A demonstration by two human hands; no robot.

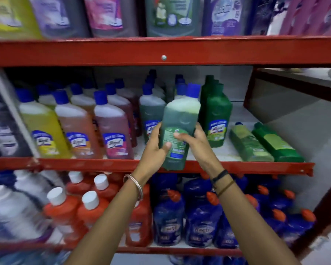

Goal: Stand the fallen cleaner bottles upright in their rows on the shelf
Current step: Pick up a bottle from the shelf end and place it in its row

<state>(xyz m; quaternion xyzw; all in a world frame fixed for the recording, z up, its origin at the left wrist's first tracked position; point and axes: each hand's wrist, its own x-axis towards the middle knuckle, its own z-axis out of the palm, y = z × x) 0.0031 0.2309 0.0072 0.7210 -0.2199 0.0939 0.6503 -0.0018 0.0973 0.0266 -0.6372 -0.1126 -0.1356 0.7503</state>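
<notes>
A green cleaner bottle (178, 119) with a blue cap is held nearly upright in front of the middle shelf's red front edge (84, 165). My left hand (157, 144) grips its left side and my right hand (191, 139) grips its right side, fingers over the back label. Two more bottles lie fallen on the shelf's right end: a light green one (248, 144) and a dark green one (275, 144), caps pointing to the back. Upright dark green bottles (216, 115) stand just right of the held one, and a green blue-capped row (151, 113) stands just left.
Rows of yellow (44, 129), orange (78, 131) and pink (115, 131) bottles stand upright to the left. Red bottles (92, 211) and blue bottles (199, 217) fill the shelf below. Large pouches (172, 16) sit on the shelf above. A red upright post (250, 87) bounds the right side.
</notes>
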